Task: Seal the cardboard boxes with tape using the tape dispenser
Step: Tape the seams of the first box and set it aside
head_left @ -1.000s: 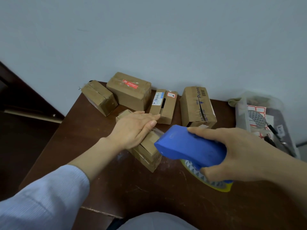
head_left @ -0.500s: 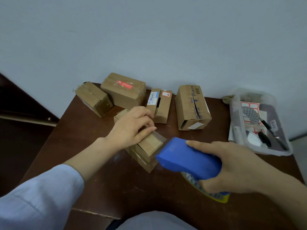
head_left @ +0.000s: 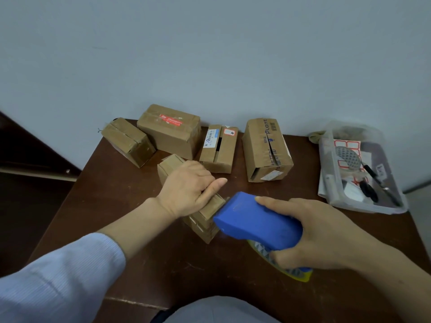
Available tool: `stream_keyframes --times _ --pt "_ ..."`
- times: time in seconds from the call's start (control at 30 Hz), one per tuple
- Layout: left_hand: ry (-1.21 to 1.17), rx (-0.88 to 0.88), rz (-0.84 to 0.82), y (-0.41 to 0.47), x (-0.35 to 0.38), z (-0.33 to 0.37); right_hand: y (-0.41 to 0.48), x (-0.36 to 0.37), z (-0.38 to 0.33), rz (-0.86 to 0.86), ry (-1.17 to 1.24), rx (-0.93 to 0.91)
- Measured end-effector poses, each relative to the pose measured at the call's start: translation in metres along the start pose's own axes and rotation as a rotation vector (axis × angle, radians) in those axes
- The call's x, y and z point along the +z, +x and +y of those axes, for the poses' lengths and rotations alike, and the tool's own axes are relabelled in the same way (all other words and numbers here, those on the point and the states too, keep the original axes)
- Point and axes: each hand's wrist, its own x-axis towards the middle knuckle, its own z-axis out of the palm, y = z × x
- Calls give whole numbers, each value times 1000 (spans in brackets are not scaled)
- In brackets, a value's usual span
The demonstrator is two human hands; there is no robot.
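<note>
Left hand: at frame centre, fingers curled over the small cardboard box, gripping it on the brown table.
Right hand: wrapped round the blue tape dispenser (nose touching the box's near end).
Tape roll: under the dispenser, lower right.

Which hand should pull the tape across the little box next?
Probably the right hand: it grips the blue tape dispenser, whose front sits at the near end of the little box. The left hand holds that box down, so it's busy.
</note>
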Motion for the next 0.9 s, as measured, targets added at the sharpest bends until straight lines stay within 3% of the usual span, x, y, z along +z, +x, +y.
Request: stream_keyframes --times 0.1,0.23,0.4,0.53,0.77,0.9 --pt "-2 109 -83 -5 5 13 -2 -1 0 3 12 2" --pt "39 52 -14 -6 8 16 0 2 -2 -11 39 1" --pt "-52 25 -103 -2 -5 9 -3 -3 -3 -17 17 7" --pt "156 -179 -15 -4 -25 -44 -3 -2 -4 -14 27 -3" --pt "14 -365 -4 -9 -18 -56 4 -3 -8 14 -16 -11" --pt "-69 -830 45 -8 -14 -57 4 -1 -10 19 -5 -12"
